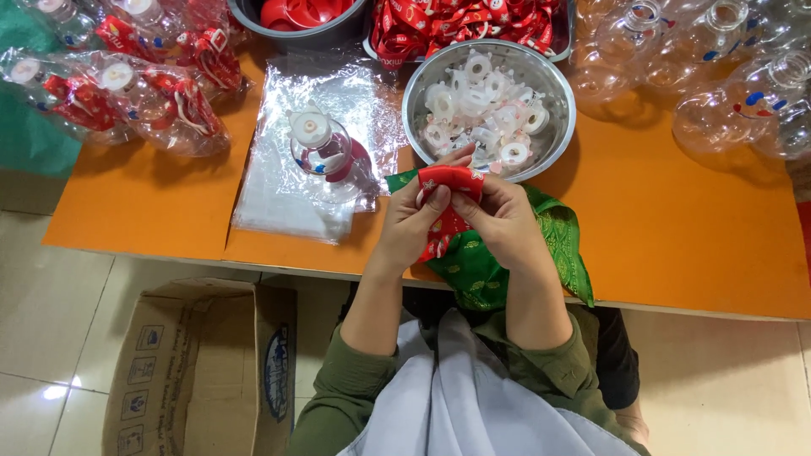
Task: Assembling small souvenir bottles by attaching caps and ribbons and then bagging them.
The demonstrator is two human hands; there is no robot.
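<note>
the left hand (414, 221) and right hand (498, 221) met with fingers curled tight, both pinching a red printed fabric strap (450, 180) above a green patterned cloth (481, 270) on the orange table (676, 228), near a round steel bowl (553, 127) of white plastic caps (477, 105).

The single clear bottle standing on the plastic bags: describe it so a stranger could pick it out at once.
Start at the orange table and find the steel bowl of white plastic rings. Just left of it lies a stack of clear plastic bags, and the clear bottle stands on that stack. Unlike the bagged bottles at far left and the bare ones at far right, it stands alone, with a white cap and a red band.
</note>
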